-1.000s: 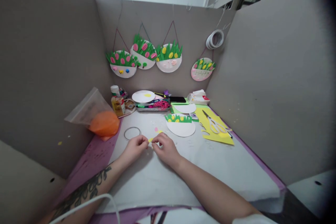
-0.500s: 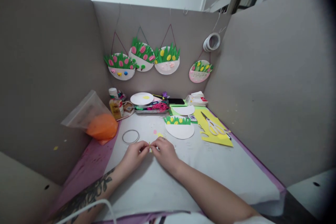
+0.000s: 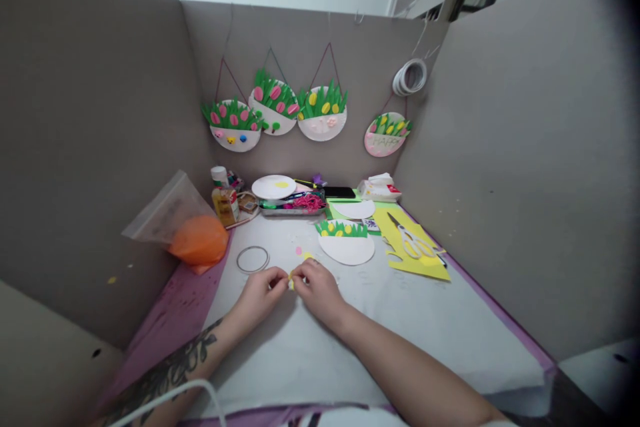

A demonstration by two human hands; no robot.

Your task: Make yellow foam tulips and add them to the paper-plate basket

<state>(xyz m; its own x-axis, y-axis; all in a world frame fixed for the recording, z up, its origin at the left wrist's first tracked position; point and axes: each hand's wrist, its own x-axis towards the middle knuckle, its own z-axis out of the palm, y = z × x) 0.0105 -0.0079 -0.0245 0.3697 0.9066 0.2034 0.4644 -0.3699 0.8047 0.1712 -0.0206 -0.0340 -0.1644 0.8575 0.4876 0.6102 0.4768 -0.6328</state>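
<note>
My left hand and my right hand meet over the table's white covering, fingertips nearly touching. Between their pinched fingers is a small yellow paper piece, mostly hidden by the fingertips. Just beyond my right hand lie a yellow paper scrap and a pink paper bit. A paper plate basket with green paper grass and yellow paper flowers lies flat past my right hand. To the left of my hands rests a thin grey ring.
White-handled scissors lie on yellow paper at the right. At the left leans a clear bag with orange contents, beside a glue bottle. A tray of supplies stands behind. Decorated plates and tape rolls hang on the back panel.
The whole view has shifted slightly. My hands stay together at the same spot, and the fingertips have turned a little around the yellow paper piece, which shows slightly more.
</note>
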